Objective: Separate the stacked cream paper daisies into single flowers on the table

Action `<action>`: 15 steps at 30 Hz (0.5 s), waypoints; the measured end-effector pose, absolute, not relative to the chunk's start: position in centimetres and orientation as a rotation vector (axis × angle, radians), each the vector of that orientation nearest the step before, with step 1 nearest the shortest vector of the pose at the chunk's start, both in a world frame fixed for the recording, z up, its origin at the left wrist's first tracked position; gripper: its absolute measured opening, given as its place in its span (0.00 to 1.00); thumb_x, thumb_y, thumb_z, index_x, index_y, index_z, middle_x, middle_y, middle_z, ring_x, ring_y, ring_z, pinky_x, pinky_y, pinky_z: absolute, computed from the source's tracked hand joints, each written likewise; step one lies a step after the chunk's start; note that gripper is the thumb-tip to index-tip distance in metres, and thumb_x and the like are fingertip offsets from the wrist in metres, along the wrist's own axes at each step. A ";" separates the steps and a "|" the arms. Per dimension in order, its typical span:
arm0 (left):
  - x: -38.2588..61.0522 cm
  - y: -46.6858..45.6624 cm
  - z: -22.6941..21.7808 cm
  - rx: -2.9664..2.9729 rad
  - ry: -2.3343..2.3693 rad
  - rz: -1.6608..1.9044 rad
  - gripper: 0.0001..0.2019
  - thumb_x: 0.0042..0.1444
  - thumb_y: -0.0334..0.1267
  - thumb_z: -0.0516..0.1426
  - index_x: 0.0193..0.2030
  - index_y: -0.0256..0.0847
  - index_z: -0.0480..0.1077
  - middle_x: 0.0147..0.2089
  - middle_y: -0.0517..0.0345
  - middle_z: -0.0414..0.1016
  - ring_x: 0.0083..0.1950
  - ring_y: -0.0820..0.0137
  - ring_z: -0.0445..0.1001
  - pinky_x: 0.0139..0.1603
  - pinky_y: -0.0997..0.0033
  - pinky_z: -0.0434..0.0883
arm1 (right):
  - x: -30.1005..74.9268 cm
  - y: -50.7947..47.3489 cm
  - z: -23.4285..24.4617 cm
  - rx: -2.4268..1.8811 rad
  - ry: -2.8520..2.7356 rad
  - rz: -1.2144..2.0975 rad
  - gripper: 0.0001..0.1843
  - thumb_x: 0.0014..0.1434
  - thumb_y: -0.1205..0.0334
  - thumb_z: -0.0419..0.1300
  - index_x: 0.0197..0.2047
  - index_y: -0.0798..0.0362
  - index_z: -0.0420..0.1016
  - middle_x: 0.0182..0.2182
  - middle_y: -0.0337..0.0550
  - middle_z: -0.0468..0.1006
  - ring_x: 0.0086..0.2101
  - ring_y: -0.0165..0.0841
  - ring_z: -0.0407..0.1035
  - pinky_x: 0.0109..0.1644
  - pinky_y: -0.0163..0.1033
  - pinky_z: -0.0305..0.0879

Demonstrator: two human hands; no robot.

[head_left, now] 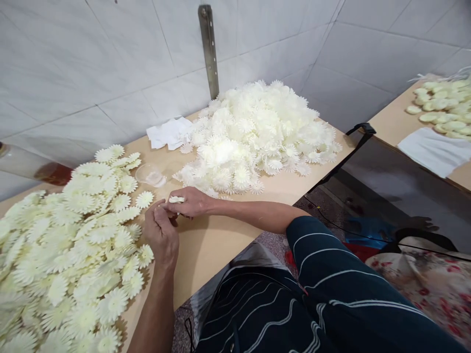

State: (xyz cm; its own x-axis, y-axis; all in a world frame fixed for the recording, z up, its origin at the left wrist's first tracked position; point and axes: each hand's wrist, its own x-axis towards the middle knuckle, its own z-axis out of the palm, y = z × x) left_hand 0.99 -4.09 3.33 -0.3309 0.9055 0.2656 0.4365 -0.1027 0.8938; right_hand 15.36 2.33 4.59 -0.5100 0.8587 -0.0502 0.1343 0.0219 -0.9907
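Observation:
My right hand (193,201) is closed, with a small cream-white petal piece (177,199) showing between its curled fingers. Fingertips of my left hand (162,230) are pinched together against those of the right; whatever they hold is hidden. Close by on the left lies a large heap of pale yellow artificial flower petal layers (84,235), with one loose piece (144,199) just beyond the left hand. A second heap, whiter and more translucent (253,142), rises behind my right hand. A small clear dish (150,175) with whitish contents stands just past the hands.
White cloth or paper (169,133) lies by the tiled wall. A metal bracket (209,51) stands upright there. At far left is a clear container with reddish-brown contents (53,173). Another table (393,115) at right bears pale yellow pieces and a white cloth (436,150).

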 end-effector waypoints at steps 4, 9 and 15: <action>0.1 -4.2 3.7 1.520 1.978 1.458 0.17 0.77 0.48 0.51 0.44 0.41 0.75 0.33 0.59 0.75 0.27 0.71 0.72 0.32 0.69 0.70 | 14.7 2.0 4.1 -0.902 -1.671 1.581 0.21 0.67 0.43 0.76 0.46 0.49 0.76 0.27 0.32 0.78 0.29 0.32 0.73 0.38 0.36 0.70; 0.5 -4.0 4.9 1.016 1.801 1.504 0.09 0.71 0.46 0.55 0.46 0.43 0.70 0.27 0.70 0.65 0.17 0.73 0.61 0.19 0.72 0.60 | 13.9 2.1 3.5 -0.755 -1.792 1.248 0.17 0.61 0.63 0.82 0.48 0.51 0.82 0.51 0.45 0.88 0.53 0.37 0.81 0.64 0.40 0.72; 0.4 -3.8 5.2 0.840 1.708 1.372 0.13 0.68 0.52 0.56 0.42 0.44 0.68 0.25 0.70 0.62 0.17 0.76 0.56 0.19 0.75 0.52 | 14.7 1.7 5.3 -0.969 -1.677 1.633 0.15 0.59 0.59 0.83 0.44 0.50 0.83 0.30 0.32 0.83 0.29 0.31 0.79 0.35 0.35 0.78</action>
State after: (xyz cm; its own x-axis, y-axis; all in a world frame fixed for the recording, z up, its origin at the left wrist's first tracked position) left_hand 0.41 -3.79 5.21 -0.4821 0.8607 -0.1637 0.0259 0.2008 0.9793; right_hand 14.68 1.71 5.28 -0.5542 0.8294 -0.0707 0.0928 -0.0229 -0.9954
